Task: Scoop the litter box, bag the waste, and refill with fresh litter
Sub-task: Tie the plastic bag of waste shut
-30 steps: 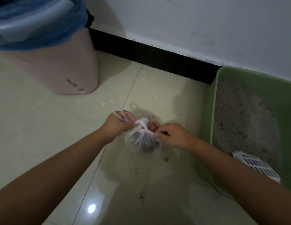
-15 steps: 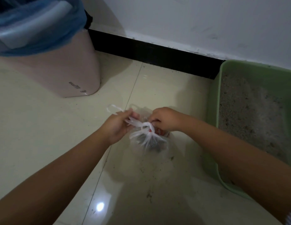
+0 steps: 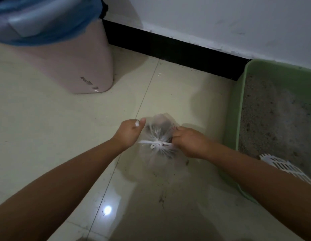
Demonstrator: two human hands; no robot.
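Bagging step: left hand (image 3: 129,134) and right hand (image 3: 187,142) each grip a handle of the waste bag (image 3: 160,136) on the floor beside the litter box (image 3: 236,108), cinching the knot; binning looks next.

I see a glossy tiled floor (image 3: 47,136) carrying a pink bin (image 3: 78,66), a green litter box (image 3: 238,108) and scattered grit (image 3: 161,199).

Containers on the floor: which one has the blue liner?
The pink plastic trash bin by the wall, with a blue liner over its rim. The green plastic litter box has none; it holds grey litter.
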